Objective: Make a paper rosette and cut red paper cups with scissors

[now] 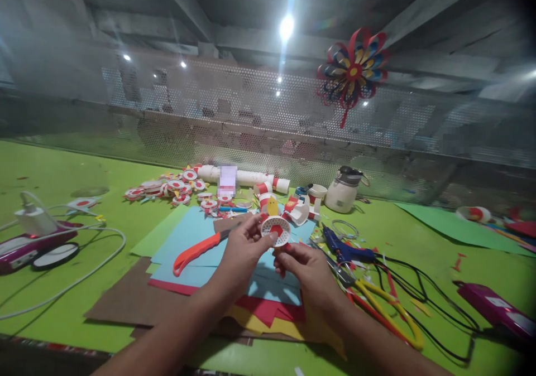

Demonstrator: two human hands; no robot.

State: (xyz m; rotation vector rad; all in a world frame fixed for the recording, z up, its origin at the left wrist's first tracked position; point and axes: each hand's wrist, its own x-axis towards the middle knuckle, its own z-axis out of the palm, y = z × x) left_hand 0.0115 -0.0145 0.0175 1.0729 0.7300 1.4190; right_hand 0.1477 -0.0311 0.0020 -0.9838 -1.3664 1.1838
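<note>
My left hand [247,241] grips a small round paper-cup piece [285,232], its thumb on the red centre. The piece is white with dark dots, and a yellow paper tab [272,205] stands at its upper edge. Just below its lower rim, my right hand [302,264] has thumb and fingers pinched together; what they hold is hidden. Beneath both hands lie light blue paper sheets [188,236]. An orange-handled knife [196,255] rests left of my left hand. Right of my right hand are yellow-handled scissors [391,303] and a blue glue gun [345,245].
Several finished red-and-white paper pieces [176,185] are heaped at the back left, beside a long white tube [247,177]. A bottle [342,191] stands at the back right. Black cables [435,278] cross the green table [419,239] on the right. A mesh screen [234,125] rises behind.
</note>
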